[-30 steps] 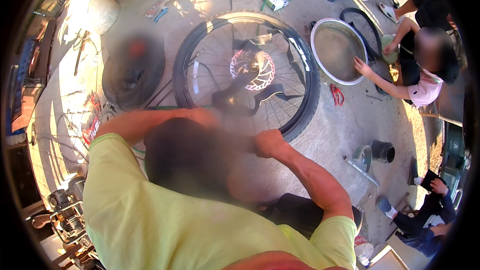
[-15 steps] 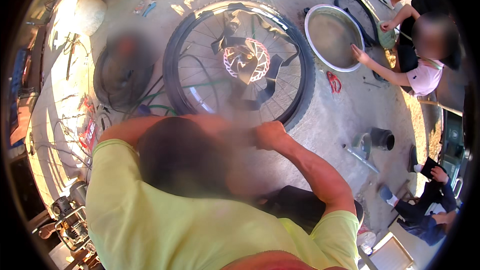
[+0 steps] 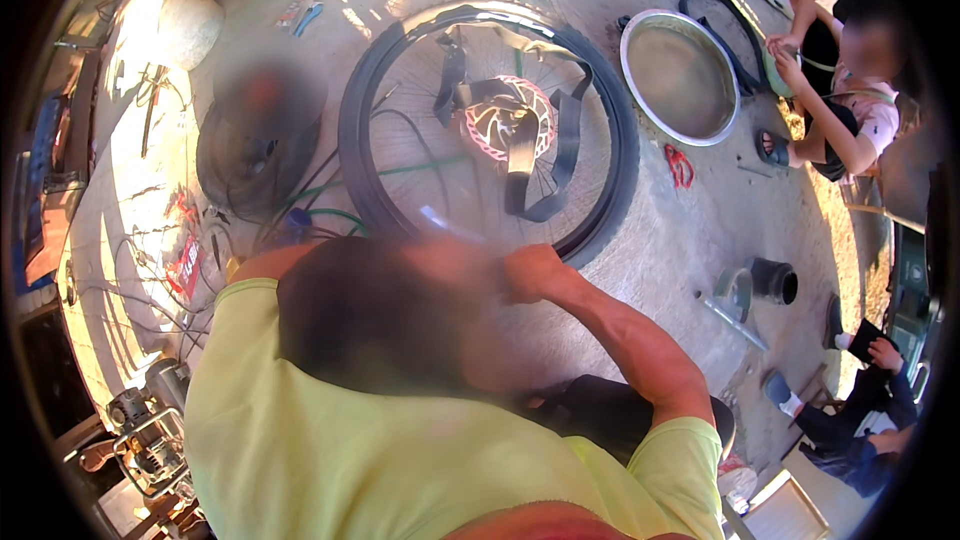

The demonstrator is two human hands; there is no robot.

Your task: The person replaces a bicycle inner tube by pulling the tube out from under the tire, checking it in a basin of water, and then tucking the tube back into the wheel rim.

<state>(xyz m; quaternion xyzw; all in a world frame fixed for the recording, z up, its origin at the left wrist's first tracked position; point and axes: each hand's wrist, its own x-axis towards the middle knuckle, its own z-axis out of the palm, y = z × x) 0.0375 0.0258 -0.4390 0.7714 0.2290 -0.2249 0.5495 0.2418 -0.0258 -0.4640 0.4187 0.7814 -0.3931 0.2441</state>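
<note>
A bicycle wheel lies flat on the ground before me, its knobby black tyre (image 3: 362,175) around the rim. A red-and-silver brake disc (image 3: 482,130) sits at its hub. Draped over the spokes is a flat black inner tube (image 3: 562,165), hanging in loose folds. My right hand (image 3: 532,272) is closed at the tyre's near edge, with its fingertips hidden. Close beside it, my left hand (image 3: 448,265) is also at the near edge, but blur hides its fingers and anything in them.
A metal basin (image 3: 680,80) of murky water stands right of the wheel, near red-handled pliers (image 3: 679,167). A person (image 3: 855,110) crouches beyond it; another person (image 3: 860,410) sits at the lower right. A black cylinder (image 3: 773,281) and a metal tube (image 3: 732,320) lie nearby. Cables run at left.
The inner tube's folds have shifted across the wheel. The crouching person has drawn a hand back from the basin and brought both hands together. My hands stay at the tyre's near edge.
</note>
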